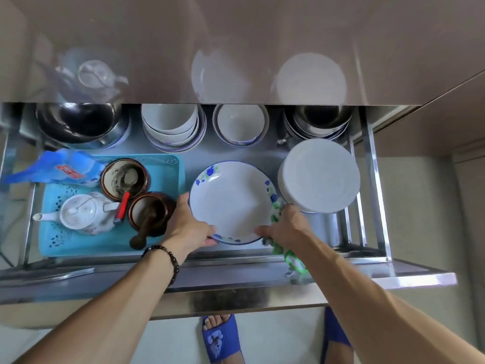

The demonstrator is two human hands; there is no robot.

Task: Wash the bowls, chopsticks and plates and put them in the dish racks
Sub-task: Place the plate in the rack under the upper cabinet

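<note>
A white plate with a blue flower rim [231, 203] sits low over the steel shelf of the dish rack [236, 261]. My left hand [187, 224] grips its left near edge. My right hand [286, 227] grips its right near edge and also holds a green and white cloth [294, 261]. To the right a stack of plain white plates [320, 174] stands tilted. Behind are stacked white bowls [173, 127], a second stack of white bowls [240, 126] and steel bowls [320, 122]. No chopsticks are in view.
A turquoise tray [162, 174] on the left holds a white teapot [81, 214], two brown jars [123, 178], a wooden pestle and a blue bag [60, 169]. A large steel basin [81, 124] is at back left. A glossy cabinet front hangs above. My slippered feet are below.
</note>
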